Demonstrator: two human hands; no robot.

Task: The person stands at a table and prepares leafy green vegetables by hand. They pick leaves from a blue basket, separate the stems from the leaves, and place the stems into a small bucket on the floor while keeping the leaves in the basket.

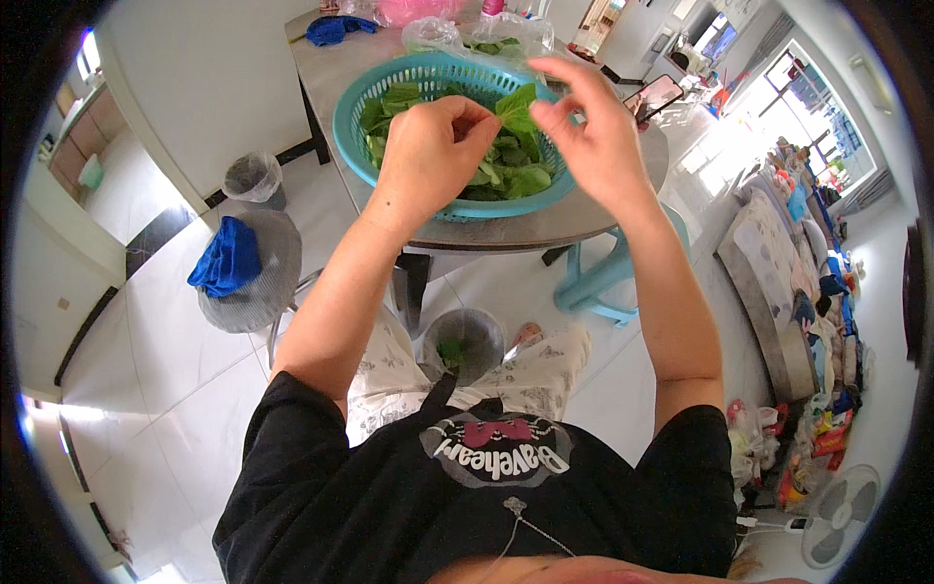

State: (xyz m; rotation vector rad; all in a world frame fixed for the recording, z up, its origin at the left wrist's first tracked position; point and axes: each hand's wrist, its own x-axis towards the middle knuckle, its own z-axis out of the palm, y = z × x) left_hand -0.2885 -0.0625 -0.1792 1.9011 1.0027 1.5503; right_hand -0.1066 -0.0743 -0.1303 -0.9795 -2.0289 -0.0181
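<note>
My left hand pinches a green leaf by its base between thumb and forefinger, above a teal plastic basket. More leafy greens lie inside that slotted basket, which rests on the table. My right hand hovers over the basket's right rim with its fingers apart. Its thumb is close beside the held leaf; no object shows in its grasp. Between my knees, on the floor, stands a bin with a bit of green leaf in it.
Behind the basket, a clear plastic bag with greens lies on the grey table. A phone stands propped to the right. Below it is a teal plastic stool. A round grey seat holds blue cloth; a lined bin stands behind.
</note>
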